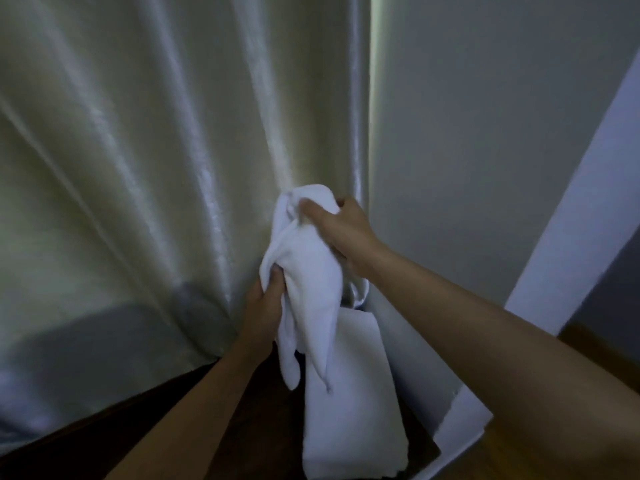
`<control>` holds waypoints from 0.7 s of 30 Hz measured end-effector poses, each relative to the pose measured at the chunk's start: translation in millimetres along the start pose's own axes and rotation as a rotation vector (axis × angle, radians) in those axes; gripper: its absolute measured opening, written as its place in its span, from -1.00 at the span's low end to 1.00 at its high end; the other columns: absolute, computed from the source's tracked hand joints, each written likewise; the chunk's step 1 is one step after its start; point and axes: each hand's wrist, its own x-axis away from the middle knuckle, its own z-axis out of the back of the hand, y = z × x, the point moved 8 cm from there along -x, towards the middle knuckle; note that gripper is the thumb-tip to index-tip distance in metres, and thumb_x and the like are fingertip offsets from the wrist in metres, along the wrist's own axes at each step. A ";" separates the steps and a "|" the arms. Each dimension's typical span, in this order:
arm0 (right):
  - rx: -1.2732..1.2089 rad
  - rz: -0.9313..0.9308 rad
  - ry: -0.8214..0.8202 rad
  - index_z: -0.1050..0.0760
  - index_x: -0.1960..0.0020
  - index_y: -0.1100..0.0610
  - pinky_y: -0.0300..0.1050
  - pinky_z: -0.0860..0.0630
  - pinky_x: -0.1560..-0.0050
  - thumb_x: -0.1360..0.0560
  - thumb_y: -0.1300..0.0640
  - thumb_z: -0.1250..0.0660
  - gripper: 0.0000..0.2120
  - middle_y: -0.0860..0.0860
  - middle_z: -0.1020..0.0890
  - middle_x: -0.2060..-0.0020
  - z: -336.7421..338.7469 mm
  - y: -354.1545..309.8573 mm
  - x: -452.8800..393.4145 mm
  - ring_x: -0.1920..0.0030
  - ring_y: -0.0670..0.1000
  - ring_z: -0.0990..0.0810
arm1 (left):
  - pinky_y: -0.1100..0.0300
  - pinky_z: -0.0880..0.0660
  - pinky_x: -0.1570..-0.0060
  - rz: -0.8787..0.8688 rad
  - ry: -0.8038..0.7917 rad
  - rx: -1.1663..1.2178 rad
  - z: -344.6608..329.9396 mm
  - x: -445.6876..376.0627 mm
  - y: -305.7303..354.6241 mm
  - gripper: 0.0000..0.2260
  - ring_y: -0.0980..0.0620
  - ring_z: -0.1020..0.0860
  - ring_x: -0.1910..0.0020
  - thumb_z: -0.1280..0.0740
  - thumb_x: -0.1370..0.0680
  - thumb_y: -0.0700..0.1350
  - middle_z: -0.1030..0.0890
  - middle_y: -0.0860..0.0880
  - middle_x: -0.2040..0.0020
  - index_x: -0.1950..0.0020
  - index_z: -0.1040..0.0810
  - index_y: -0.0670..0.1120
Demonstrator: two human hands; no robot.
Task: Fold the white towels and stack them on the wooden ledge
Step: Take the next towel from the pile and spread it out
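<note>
Both hands hold a crumpled white towel (308, 271) up before the pale curtain (138, 168), the right hand (341, 230) gripping its top, the left hand (265, 306) clutching its lower edge, above what seems a folded towel (349, 410) on the dark wooden ledge (104, 441).

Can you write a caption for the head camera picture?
Both hands, left and right, hold up a crumpled white towel above folded towels.
</note>
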 end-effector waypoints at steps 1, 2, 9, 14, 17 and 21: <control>0.024 0.032 0.032 -0.45 -0.20 0.01 -0.13 -0.63 0.06 -0.38 -0.23 -0.50 -0.48 -0.06 -0.64 -0.06 0.3 0.0 1.7 0.00 -0.07 -0.67 | 0.19 -0.56 0.05 -0.003 0.026 0.018 13.7 -2.6 5.4 -0.52 0.17 -0.68 -0.02 -0.30 -0.38 0.51 -0.72 0.17 -0.01 -0.07 -0.69 0.24; 0.046 0.073 0.056 -0.45 -0.25 0.01 -0.12 -0.62 -0.01 -0.37 -0.26 -0.49 -0.42 -0.06 -0.63 -0.11 -0.9 -1.7 3.9 -0.04 -0.08 -0.66 | 0.08 -0.58 -0.05 -0.005 0.020 0.031 25.7 -4.7 11.9 -0.47 0.13 -0.68 -0.07 -0.31 -0.33 0.55 -0.72 0.14 -0.06 -0.10 -0.69 0.25; 0.042 0.221 -0.167 -0.32 -0.43 -0.08 -0.33 -0.60 0.07 -0.44 -0.47 -0.27 -0.29 -0.14 -0.58 -0.24 -66.8 -29.2 38.5 -0.06 -0.29 -0.62 | 0.15 -0.49 -0.20 -0.039 -0.025 -0.031 106.7 -3.5 81.6 -0.62 0.28 -0.60 -0.16 -0.24 -0.43 0.49 -0.68 0.27 -0.11 -0.09 -0.65 0.37; 0.529 0.445 -0.314 0.05 -0.62 -0.13 0.09 -0.48 -0.33 -0.49 -0.51 0.02 -0.18 0.00 -0.45 -0.47 -140.1 -64.7 79.5 -0.36 0.10 -0.52 | 0.31 -0.60 0.11 -0.018 0.073 0.161 164.5 9.7 124.0 -0.68 0.16 -0.68 -0.04 -0.11 -0.71 0.01 -0.73 0.09 -0.07 -0.14 -0.67 0.10; 0.828 0.693 -0.162 0.11 -0.64 -0.03 0.09 -0.53 -0.19 -0.56 -0.41 0.04 -0.21 0.14 -0.32 -0.48 -174.7 -97.2 103.0 -0.37 0.15 -0.45 | 0.09 -0.58 -0.11 -0.001 0.163 0.115 201.7 17.5 145.4 -0.68 -0.03 -0.64 -0.14 -0.13 -0.70 -0.03 -0.69 -0.08 -0.15 -0.32 -0.58 -0.09; 0.785 1.081 -0.317 -0.10 -0.62 -0.03 0.09 -0.44 -0.34 -0.55 -0.38 -0.15 -0.24 0.15 -0.26 -0.53 -223.2 -134.9 145.1 -0.50 0.13 -0.28 | -0.05 -0.55 -0.11 0.097 0.200 0.177 251.7 21.4 156.1 -0.75 -0.18 -0.59 -0.15 -0.24 -0.65 -0.12 -0.63 -0.21 -0.14 -0.23 -0.58 -0.23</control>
